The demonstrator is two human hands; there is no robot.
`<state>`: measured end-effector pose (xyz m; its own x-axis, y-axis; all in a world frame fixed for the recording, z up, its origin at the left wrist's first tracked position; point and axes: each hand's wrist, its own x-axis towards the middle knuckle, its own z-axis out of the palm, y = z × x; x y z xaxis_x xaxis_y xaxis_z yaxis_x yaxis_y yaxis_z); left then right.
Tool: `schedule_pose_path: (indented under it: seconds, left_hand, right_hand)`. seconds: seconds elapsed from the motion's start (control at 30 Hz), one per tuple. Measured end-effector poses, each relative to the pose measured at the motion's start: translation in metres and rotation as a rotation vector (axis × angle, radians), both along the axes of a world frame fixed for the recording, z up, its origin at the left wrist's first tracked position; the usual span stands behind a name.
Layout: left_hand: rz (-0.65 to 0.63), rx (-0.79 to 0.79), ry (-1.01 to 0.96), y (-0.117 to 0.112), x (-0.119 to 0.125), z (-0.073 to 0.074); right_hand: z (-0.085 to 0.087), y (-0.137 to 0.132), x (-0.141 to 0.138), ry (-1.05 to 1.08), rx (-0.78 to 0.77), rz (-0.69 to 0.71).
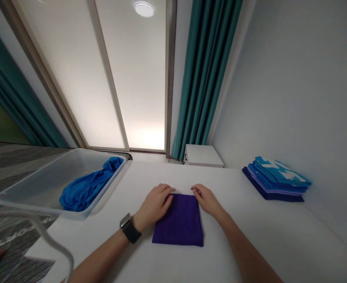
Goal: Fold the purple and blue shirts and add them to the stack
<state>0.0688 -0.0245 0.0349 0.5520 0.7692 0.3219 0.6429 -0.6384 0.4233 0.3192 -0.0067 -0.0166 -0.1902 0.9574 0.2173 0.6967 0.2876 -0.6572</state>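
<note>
A folded purple cloth point(179, 222), close to square, lies flat on the white table in front of me. My left hand point(158, 200) rests at its far left corner, fingers stretched forward and the thumb apart on the fabric. At the far right corner is my right hand point(204, 198), its fingers bent and its thumb and fingertips close together at the edge of the cloth. A dark smartwatch point(129, 228) is on my left wrist. Whatever lies under the palms is hidden.
A translucent plastic tub point(37, 196) holding a crumpled blue cloth point(87, 188) stands on the left. On the right, a stack of folded blue and purple cloths point(276, 179) sits by the wall. A grey cable point(49, 237) curves at lower left. A white cabinet point(204, 155) stands beyond the table point(226, 182).
</note>
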Motion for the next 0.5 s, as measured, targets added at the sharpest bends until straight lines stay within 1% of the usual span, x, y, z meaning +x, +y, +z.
schedule_pose_path:
  seconds: [0.07, 0.1, 0.17, 0.23, 0.3, 0.37, 0.5]
  left_hand:
    - [-0.111, 0.036, 0.099, -0.024, 0.020, 0.002]
    - [-0.141, 0.054, 0.140, -0.035, 0.030, 0.000]
    - [-0.143, 0.077, 0.190, -0.049, 0.045, -0.011]
    - [-0.113, 0.082, 0.215, -0.055, 0.051, -0.025]
    - [-0.100, 0.086, 0.226, -0.052, 0.050, -0.036]
    - [-0.097, 0.089, 0.234, -0.042, 0.045, -0.041]
    - [-0.073, 0.067, 0.273, -0.009, 0.028, -0.038]
  right_hand:
    - [-0.001, 0.001, 0.004, 0.008, 0.002, -0.018]
    - [-0.001, 0.001, 0.005, 0.009, 0.000, -0.029]
    - [-0.001, 0.001, 0.007, 0.004, -0.004, -0.045]
    - [0.000, 0.001, 0.007, -0.001, -0.004, -0.050]
    - [0.000, 0.001, 0.006, 0.003, -0.002, -0.050]
    - [0.000, 0.001, 0.005, 0.015, 0.007, -0.052]
    - [0.000, 0.000, 0.002, 0.044, 0.018, -0.063]
